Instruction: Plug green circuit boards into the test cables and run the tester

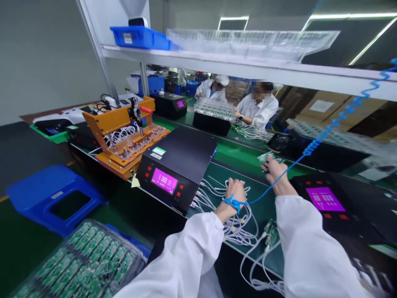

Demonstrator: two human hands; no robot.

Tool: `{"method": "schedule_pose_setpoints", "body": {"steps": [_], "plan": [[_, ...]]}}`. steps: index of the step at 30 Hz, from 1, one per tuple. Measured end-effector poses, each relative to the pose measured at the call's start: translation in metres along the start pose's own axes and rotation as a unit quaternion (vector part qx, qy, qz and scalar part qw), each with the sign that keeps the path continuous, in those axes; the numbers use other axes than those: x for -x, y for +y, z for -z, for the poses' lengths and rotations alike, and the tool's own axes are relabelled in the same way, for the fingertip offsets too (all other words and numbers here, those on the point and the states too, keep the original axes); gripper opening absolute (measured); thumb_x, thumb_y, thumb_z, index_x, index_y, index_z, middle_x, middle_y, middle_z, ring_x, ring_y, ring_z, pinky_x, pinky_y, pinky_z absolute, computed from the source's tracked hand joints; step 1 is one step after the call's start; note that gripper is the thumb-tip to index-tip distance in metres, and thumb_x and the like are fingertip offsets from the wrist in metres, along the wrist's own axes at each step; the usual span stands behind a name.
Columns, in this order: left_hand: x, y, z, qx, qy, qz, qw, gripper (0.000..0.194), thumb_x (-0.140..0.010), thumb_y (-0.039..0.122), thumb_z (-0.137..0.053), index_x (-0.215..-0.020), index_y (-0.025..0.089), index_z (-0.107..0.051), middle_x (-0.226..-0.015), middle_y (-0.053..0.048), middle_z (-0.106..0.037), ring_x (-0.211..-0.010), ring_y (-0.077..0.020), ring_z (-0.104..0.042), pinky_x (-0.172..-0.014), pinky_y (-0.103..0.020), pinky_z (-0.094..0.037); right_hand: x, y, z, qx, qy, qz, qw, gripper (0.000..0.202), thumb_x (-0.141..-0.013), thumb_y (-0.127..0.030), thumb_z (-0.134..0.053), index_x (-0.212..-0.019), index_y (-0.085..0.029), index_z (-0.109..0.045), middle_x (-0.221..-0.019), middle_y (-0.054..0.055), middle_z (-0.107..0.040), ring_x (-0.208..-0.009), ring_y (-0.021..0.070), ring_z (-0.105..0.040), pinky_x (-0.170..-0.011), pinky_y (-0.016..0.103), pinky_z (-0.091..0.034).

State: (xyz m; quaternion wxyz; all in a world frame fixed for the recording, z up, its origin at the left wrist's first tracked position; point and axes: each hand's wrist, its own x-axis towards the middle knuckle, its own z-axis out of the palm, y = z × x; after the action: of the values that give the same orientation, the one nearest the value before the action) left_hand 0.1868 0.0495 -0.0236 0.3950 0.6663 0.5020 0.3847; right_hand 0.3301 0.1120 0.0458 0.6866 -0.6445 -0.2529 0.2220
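Observation:
My right hand [276, 171] reaches forward over the bench with closed fingers on a green circuit board [264, 157], whose edge shows past the fingertips. My left hand [235, 193], wearing a blue wrist strap [232, 202], is curled among white cables [238, 231]. Its fingertips are turned away, so what they hold cannot be made out. Another green circuit board [271, 233] lies near the bench's front edge, with white cable plugs at it. The cables run from a black test box [181, 161] with a lit magenta screen.
A second black box [338, 203] stands at right. An orange fixture [124, 140] sits at left. Below it are a blue stool [52, 194] and a tray of circuit boards [89, 256]. A coiled blue cord [341, 118] hangs across the right. Two people work opposite, beneath the shelf [217, 64].

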Motion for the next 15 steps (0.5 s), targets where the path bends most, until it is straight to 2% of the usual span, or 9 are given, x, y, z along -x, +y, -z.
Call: {"method": "schedule_pose_setpoints", "body": {"steps": [2, 3, 6, 8, 10, 12, 13, 15], "plan": [[0.004, -0.005, 0.009, 0.007, 0.018, -0.002, 1.000, 0.022, -0.096, 0.013, -0.050, -0.106, 0.014, -0.069, -0.108, -0.019, -0.069, -0.108, -0.0299, -0.069, -0.096, -0.042, -0.057, 0.000, -0.012, 0.008, 0.022, 0.027, -0.005, 0.999, 0.032, -0.090, -0.020, -0.072, -0.068, -0.019, -0.049, -0.056, -0.007, -0.046, -0.045, 0.0069, -0.041, -0.036, 0.016, -0.035], [0.004, -0.006, 0.014, 0.015, 0.031, -0.003, 0.999, 0.026, -0.096, 0.011, -0.050, -0.115, 0.011, -0.067, -0.116, -0.022, -0.068, -0.113, -0.0306, -0.068, -0.098, -0.043, -0.057, 0.005, -0.016, 0.014, 0.039, 0.011, 0.000, 0.999, 0.032, -0.089, -0.023, -0.075, -0.068, -0.018, -0.051, -0.055, -0.006, -0.047, -0.045, 0.0073, -0.041, -0.036, 0.017, -0.034], [0.004, 0.002, 0.030, 0.048, 0.058, -0.016, 0.997, 0.036, -0.100, 0.020, -0.052, -0.133, 0.009, -0.059, -0.137, -0.024, -0.061, -0.113, -0.0272, -0.069, -0.102, -0.041, -0.055, 0.043, -0.016, 0.031, 0.057, -0.117, 0.044, 0.991, 0.045, -0.076, -0.043, -0.088, -0.067, -0.019, -0.052, -0.052, -0.007, -0.045, -0.045, 0.0079, -0.040, -0.037, 0.019, -0.033], [0.007, 0.011, 0.042, 0.079, 0.044, -0.042, 0.995, 0.032, -0.102, 0.031, -0.054, -0.127, 0.014, -0.063, -0.129, -0.018, -0.068, -0.101, -0.0222, -0.072, -0.096, -0.036, -0.057, 0.081, -0.008, 0.041, 0.045, -0.161, 0.065, 0.984, 0.054, -0.068, -0.057, -0.090, -0.068, -0.020, -0.052, -0.052, -0.007, -0.045, -0.046, 0.0078, -0.040, -0.038, 0.020, -0.033], [0.016, 0.020, 0.055, 0.118, 0.002, -0.083, 0.989, 0.024, -0.100, 0.034, -0.058, -0.113, 0.018, -0.070, -0.111, -0.011, -0.075, -0.092, -0.0193, -0.072, -0.088, -0.031, -0.058, 0.121, 0.001, 0.050, 0.033, -0.131, 0.068, 0.989, 0.059, -0.064, -0.067, -0.089, -0.075, -0.019, -0.058, -0.057, -0.006, -0.050, -0.049, 0.0086, -0.043, -0.041, 0.021, -0.036], [0.032, 0.024, 0.068, 0.149, -0.052, -0.123, 0.980, 0.015, -0.096, 0.029, -0.061, -0.100, 0.020, -0.073, -0.099, -0.007, -0.078, -0.088, -0.0187, -0.072, -0.083, -0.029, -0.058, 0.159, 0.009, 0.056, -0.005, -0.097, 0.048, 0.994, 0.061, -0.063, -0.069, -0.087, -0.085, -0.018, -0.063, -0.065, -0.004, -0.057, -0.053, 0.0091, -0.048, -0.046, 0.021, -0.040], [0.040, 0.025, 0.075, 0.158, -0.066, -0.118, 0.978, 0.015, -0.095, 0.026, -0.061, -0.099, 0.020, -0.074, -0.096, -0.007, -0.078, -0.085, -0.0187, -0.072, -0.079, -0.029, -0.058, 0.175, 0.012, 0.057, -0.021, -0.093, 0.032, 0.995, 0.062, -0.063, -0.070, -0.087, -0.089, -0.018, -0.064, -0.066, -0.004, -0.058, -0.054, 0.0094, -0.049, -0.047, 0.021, -0.040], [0.054, 0.023, 0.089, 0.169, -0.116, -0.094, 0.974, 0.020, -0.093, 0.033, -0.062, -0.099, 0.019, -0.075, -0.092, -0.008, -0.078, -0.081, -0.0210, -0.072, -0.066, -0.028, -0.057, 0.201, 0.014, 0.056, -0.092, -0.067, -0.008, 0.993, 0.062, -0.063, -0.069, -0.087, -0.089, -0.019, -0.064, -0.062, -0.006, -0.055, -0.052, 0.0096, -0.049, -0.046, 0.022, -0.038]]}}
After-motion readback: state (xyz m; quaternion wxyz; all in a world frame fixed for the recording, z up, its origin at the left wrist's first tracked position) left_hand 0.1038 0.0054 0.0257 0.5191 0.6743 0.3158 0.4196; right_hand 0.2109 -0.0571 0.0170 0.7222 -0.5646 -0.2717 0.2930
